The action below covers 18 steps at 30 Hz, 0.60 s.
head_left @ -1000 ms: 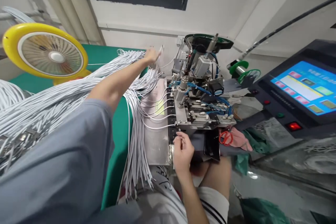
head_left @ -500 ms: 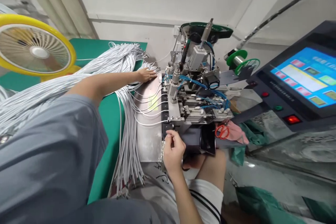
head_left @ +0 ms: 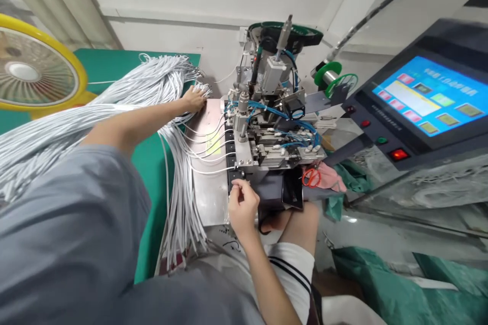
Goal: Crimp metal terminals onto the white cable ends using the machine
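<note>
Currently, the left hand (head_left: pixel 196 99) is being rested on the ends of the white cables (head_left: pixel 152 81), just beside the metal plate (head_left: pixel 209 200); whether any are being grasped cannot be told, its fingertips being partly hidden. Thick bundles are being borne by the green table (head_left: pixel 147 162), while a few single cables are being led across the plate to the black strip (head_left: pixel 230 179) of the machine (head_left: pixel 244 152). Near the strip's front end, the right hand (head_left: pixel 243 203) is being held loosely curled; whether anything is being pinched cannot be told.
</note>
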### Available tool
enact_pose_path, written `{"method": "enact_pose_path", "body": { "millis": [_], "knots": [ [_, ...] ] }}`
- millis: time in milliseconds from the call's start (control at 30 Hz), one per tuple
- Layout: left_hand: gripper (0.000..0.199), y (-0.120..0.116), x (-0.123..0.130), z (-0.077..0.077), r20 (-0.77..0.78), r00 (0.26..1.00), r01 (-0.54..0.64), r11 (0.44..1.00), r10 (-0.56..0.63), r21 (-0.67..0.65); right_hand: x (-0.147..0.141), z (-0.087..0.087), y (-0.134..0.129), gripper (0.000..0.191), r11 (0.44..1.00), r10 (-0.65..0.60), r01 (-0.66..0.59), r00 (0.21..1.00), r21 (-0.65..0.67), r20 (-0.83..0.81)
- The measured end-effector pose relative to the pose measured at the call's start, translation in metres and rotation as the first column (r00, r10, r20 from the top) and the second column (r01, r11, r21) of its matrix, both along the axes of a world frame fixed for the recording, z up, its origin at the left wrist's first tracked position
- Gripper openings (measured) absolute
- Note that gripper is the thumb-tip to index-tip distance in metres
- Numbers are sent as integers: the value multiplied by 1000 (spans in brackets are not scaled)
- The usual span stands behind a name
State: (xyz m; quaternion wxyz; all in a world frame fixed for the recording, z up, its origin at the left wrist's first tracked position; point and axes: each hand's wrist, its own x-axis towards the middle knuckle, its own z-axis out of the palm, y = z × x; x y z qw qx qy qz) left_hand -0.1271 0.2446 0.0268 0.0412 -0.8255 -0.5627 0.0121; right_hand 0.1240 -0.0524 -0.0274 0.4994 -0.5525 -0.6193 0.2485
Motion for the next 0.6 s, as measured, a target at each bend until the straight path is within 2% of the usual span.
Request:
{"method": "enact_pose_path", "body": {
  "millis": [67, 167, 200, 267, 300, 367, 400, 467, 600],
  "knots": [
    [37, -28, -2, 12, -12, 997, 75, 997, -75, -11, -1, -1, 0, 22, 1000, -2, 2, 1000, 9, -5],
    [31, -92, -9, 29, -1, 979, 201, 976, -202, -81, -2, -2, 1, 22, 1000, -3, 3, 1000, 23, -20],
    [30, -117, -10, 33, 39, 952, 306, 945, -304, -115, -3, -2, 1, 22, 999, 3, -2, 1000, 33, -27],
    [33, -169, -8, 37, 114, 855, 518, 829, -506, -208, -4, -2, 2, 23, 998, 24, -22, 999, 54, -44],
    [35, -192, -6, 36, 155, 814, 581, 778, -560, -241, -4, -2, 2, 23, 997, 36, -33, 998, 63, -51],
    [38, -230, 2, 30, 208, 768, 640, 710, -606, -295, -5, -1, 2, 23, 996, 58, -54, 997, 71, -56],
    [38, -243, 5, 26, 211, 762, 647, 696, -613, -311, -5, 0, 2, 24, 995, 68, -64, 996, 71, -55],
    [36, -257, 11, 19, 190, 774, 631, 705, -605, -325, -5, 1, 1, 24, 994, 86, -83, 995, 68, -53],
    [28, -257, 12, 17, 211, 788, 615, 726, -579, -307, -5, 1, 1, 24, 992, 106, -101, 992, 73, -62]
  ]
}}
